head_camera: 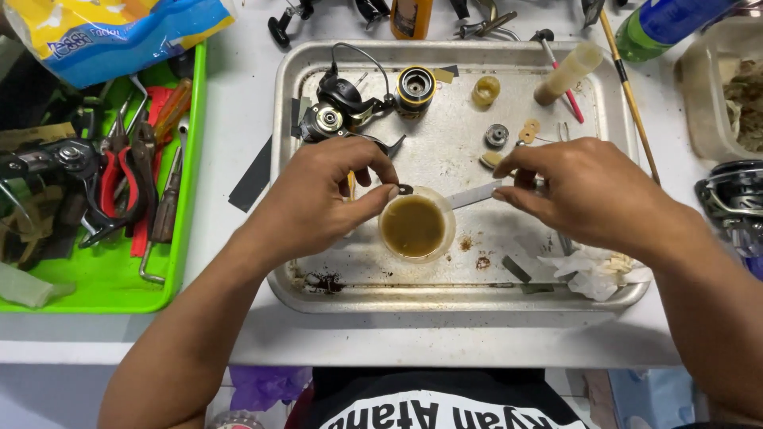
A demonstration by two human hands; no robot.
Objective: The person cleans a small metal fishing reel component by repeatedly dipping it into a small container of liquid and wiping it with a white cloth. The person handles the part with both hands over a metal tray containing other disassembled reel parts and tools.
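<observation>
I see the left hand (322, 195) pinching a tiny dark part (404, 189) over the cup (416, 226) (brown liquid inside); the right hand (576, 191) pinches flat metal tweezers (474, 194).

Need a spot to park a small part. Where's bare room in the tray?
Free: the tray floor between spool and cup, and the front strip below the cup, though grimy. Crowded: the reel body at back left, small washers and tube at back right, tissue in the front right corner.
</observation>
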